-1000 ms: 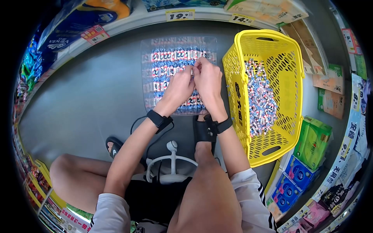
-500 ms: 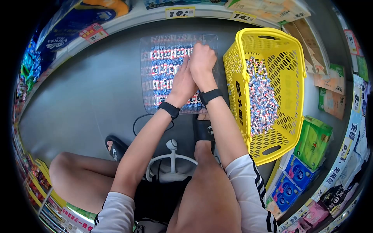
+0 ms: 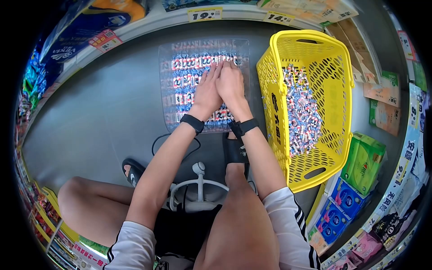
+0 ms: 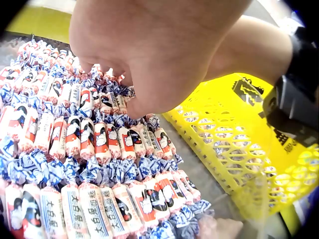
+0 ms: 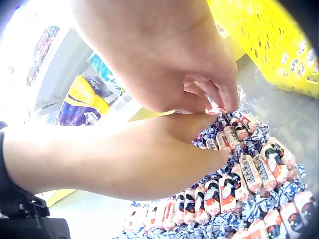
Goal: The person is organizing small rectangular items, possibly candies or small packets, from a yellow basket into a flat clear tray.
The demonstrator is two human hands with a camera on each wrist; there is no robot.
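Wrapped candies [image 3: 184, 81] lie side by side in rows inside a clear plastic box [image 3: 163, 90]; their red, white and blue wrappers show closely in the left wrist view. The left hand [image 3: 207, 95] reaches over the middle rows, fingers extended, its thumb side near the candies [image 4: 94, 139]. Beside it, the right hand [image 3: 231, 83] lies over the upper right rows, fingertips down at the candies. In the right wrist view the right hand's fingers [image 5: 219, 92] are slightly bent over the row; whether a candy is beneath them is hidden. The hands are close together.
A yellow basket [image 3: 265, 90] holding many loose candies stands right of the box. Shelves with price tags [image 3: 204, 14] and packaged tissues [image 3: 364, 162] surround the floor. A white stool base [image 3: 198, 184] and the person's legs are below.
Both hands' fingertips were close together at first. The right hand went up to the box's upper right with curled fingers, then came back down and its fingers extended. The left fingers have spread slightly.
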